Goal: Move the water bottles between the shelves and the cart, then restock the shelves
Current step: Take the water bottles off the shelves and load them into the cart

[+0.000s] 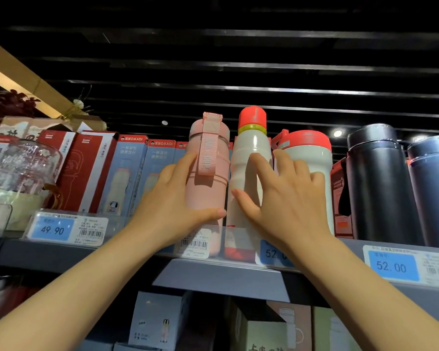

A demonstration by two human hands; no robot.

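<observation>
Standing upright on shelf (221,276), pink bottle (208,178) in left hand (173,206)

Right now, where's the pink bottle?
Head view, centre: pink bottle upright on the upper shelf, gripped by the left hand, immediately left of the white red-capped bottle.

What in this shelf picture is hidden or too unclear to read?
All in the head view:
- Middle price tag: the right hand and wrist cover its last digits.
- Pink bottle: the left hand hides its lower left side.
- White bottle: the base is blurred behind the clear shelf rail.
- Dark flask: cut off by the right edge.
</observation>
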